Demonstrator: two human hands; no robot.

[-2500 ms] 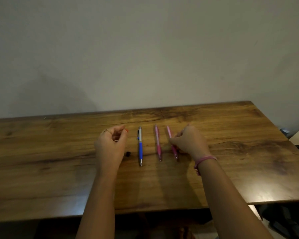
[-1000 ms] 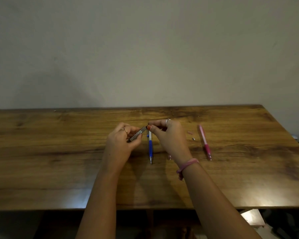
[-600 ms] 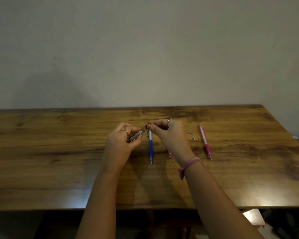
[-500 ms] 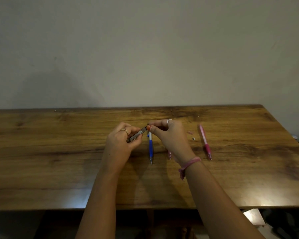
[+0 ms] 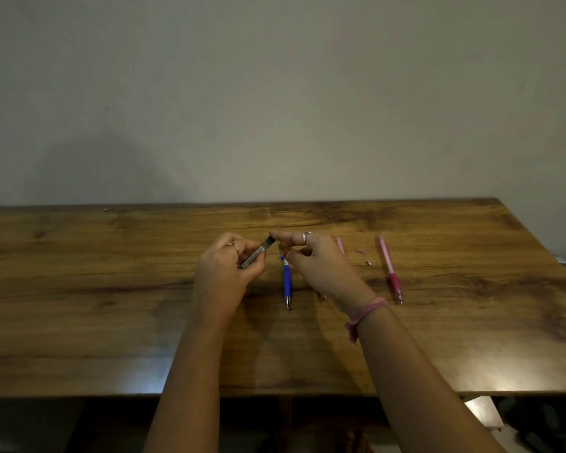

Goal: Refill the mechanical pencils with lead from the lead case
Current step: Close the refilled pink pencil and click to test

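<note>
The lead case (image 5: 256, 255) is a slim grey stick with a dark cap end, tilted up to the right above the desk (image 5: 111, 305), pinched in the left hand (image 5: 224, 273). The right hand (image 5: 317, 263) reaches its forefinger to the cap end. The blue pencil (image 5: 286, 282) lies flat, tip toward the viewer. One pink pencil (image 5: 390, 269) lies well to the right — another (image 5: 340, 246) is mostly hidden behind the right hand. Two tiny loose parts (image 5: 364, 257) rest between the pink ones.

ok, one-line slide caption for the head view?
Left hand holds the lead case, right hand at its tip, above three pencils on the table.
</note>
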